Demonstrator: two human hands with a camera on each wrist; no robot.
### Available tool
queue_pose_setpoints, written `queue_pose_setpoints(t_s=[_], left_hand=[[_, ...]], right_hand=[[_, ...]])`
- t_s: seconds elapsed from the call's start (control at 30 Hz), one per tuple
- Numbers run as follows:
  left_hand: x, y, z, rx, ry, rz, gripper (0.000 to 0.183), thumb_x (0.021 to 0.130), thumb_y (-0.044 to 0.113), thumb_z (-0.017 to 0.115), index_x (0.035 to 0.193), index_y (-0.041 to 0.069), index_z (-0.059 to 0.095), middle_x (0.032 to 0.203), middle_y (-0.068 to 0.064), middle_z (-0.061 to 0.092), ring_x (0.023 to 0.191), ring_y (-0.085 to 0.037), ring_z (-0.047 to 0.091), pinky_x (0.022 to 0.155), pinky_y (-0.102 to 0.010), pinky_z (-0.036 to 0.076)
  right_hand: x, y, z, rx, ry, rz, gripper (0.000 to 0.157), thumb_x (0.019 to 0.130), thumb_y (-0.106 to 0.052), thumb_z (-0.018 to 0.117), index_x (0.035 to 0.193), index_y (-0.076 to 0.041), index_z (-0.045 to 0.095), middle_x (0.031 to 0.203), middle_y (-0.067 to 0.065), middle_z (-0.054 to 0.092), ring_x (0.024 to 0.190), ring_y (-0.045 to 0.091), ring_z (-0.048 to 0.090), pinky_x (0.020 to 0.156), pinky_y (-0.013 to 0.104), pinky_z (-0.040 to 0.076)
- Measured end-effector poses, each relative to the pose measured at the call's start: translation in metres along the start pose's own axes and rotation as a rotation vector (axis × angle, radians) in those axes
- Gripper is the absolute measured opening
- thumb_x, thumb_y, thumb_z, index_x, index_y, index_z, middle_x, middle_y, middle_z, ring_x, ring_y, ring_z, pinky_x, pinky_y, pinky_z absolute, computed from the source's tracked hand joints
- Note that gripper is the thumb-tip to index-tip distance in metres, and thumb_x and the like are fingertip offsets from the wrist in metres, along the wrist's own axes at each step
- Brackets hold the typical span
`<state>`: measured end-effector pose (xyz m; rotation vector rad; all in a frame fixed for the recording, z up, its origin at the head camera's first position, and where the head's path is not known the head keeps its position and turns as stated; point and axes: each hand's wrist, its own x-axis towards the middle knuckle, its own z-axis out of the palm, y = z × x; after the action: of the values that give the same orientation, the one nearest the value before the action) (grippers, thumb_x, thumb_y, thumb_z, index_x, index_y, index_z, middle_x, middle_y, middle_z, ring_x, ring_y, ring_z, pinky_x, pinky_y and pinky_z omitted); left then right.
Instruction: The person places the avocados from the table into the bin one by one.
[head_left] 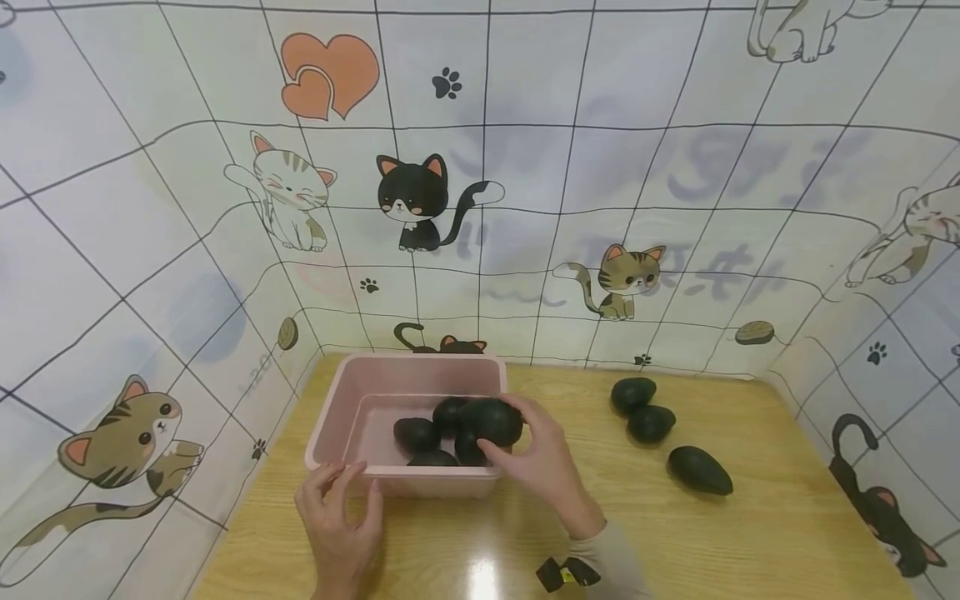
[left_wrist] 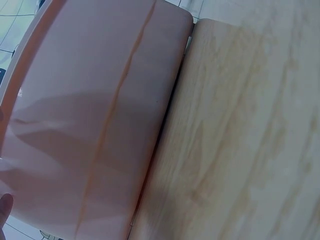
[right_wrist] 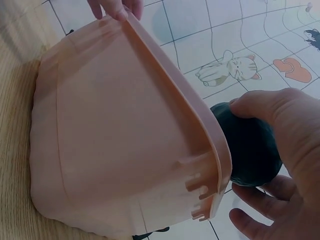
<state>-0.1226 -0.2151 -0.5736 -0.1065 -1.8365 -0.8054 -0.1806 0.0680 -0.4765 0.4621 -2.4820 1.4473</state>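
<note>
A pink plastic bin (head_left: 405, 486) holds several dark green avocados (head_left: 417, 436). My right hand (head_left: 542, 458) grips one more avocado (head_left: 491, 421) at the bin's right rim, with the thumb on its near side and fingers on the far side. In the right wrist view, this held avocado (right_wrist: 247, 145) shows just past the rim, between thumb and fingers. My left hand (head_left: 341, 521) rests its fingertips on the front rim near the left corner, the thumb standing before the outer wall. Only slivers of that hand show in the left wrist view.
Three loose avocados lie on the wooden table (head_left: 600, 517) to the right: two together (head_left: 633, 396) at the back and one (head_left: 699, 471) nearer. A tiled wall covering (head_left: 525, 167) with cat pictures stands close behind the bin and along both sides.
</note>
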Motion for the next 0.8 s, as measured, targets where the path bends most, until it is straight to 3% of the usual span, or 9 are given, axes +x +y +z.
queue_pose_setpoints(t_s=[0.2,0.33,0.53,0.57,0.67,0.8], left_hand=[[0.0,0.0,0.0,-0.001,-0.005,-0.002,0.034,0.082,0.025,0.072,0.107,0.002,0.077,0.111,-0.028,0.061,0.109,-0.044,0.048,0.113,-0.022,0.024],[-0.001,0.0,0.0,-0.002,-0.005,-0.005,0.034,0.083,0.025,0.072,0.107,0.001,0.077,0.111,-0.028,0.061,0.109,-0.044,0.049,0.114,-0.022,0.024],[-0.001,0.0,0.0,0.008,-0.016,-0.021,0.034,0.084,0.026,0.071,0.108,0.002,0.077,0.113,-0.027,0.061,0.11,-0.042,0.048,0.113,-0.022,0.024],[-0.001,0.0,0.0,0.008,-0.016,-0.022,0.034,0.084,0.025,0.071,0.108,0.002,0.077,0.113,-0.027,0.061,0.11,-0.042,0.048,0.113,-0.022,0.024],[-0.001,0.0,0.0,0.004,-0.005,-0.015,0.034,0.083,0.024,0.072,0.107,0.002,0.077,0.112,-0.028,0.061,0.11,-0.043,0.048,0.113,-0.022,0.024],[-0.001,0.001,0.0,0.002,0.002,-0.011,0.034,0.082,0.023,0.072,0.107,0.001,0.077,0.111,-0.028,0.061,0.109,-0.044,0.048,0.113,-0.022,0.024]], right_hand=[[0.002,-0.002,0.006,-0.008,-0.014,-0.05,0.069,0.08,-0.024,0.093,0.143,-0.02,0.064,0.142,0.0,0.068,0.129,0.021,0.066,0.098,0.041,0.06],[0.002,-0.003,0.01,-0.013,-0.027,-0.062,0.069,0.079,-0.025,0.094,0.142,-0.024,0.065,0.141,-0.003,0.069,0.12,0.016,0.067,0.095,0.034,0.058],[0.004,-0.005,0.013,-0.015,-0.045,-0.099,0.068,0.08,-0.022,0.093,0.142,-0.021,0.065,0.14,-0.002,0.07,0.105,0.015,0.065,0.084,0.029,0.058],[0.004,-0.005,0.014,-0.016,-0.046,-0.102,0.067,0.08,-0.022,0.093,0.142,-0.02,0.065,0.14,-0.001,0.07,0.104,0.016,0.066,0.082,0.03,0.059],[0.004,-0.005,0.015,-0.024,-0.042,-0.103,0.065,0.082,-0.024,0.092,0.141,-0.016,0.066,0.138,0.002,0.072,0.113,0.019,0.069,0.095,0.04,0.06],[0.002,-0.004,0.016,-0.041,-0.033,-0.104,0.064,0.083,-0.027,0.091,0.141,-0.013,0.067,0.138,0.005,0.072,0.13,0.025,0.067,0.111,0.054,0.053]])
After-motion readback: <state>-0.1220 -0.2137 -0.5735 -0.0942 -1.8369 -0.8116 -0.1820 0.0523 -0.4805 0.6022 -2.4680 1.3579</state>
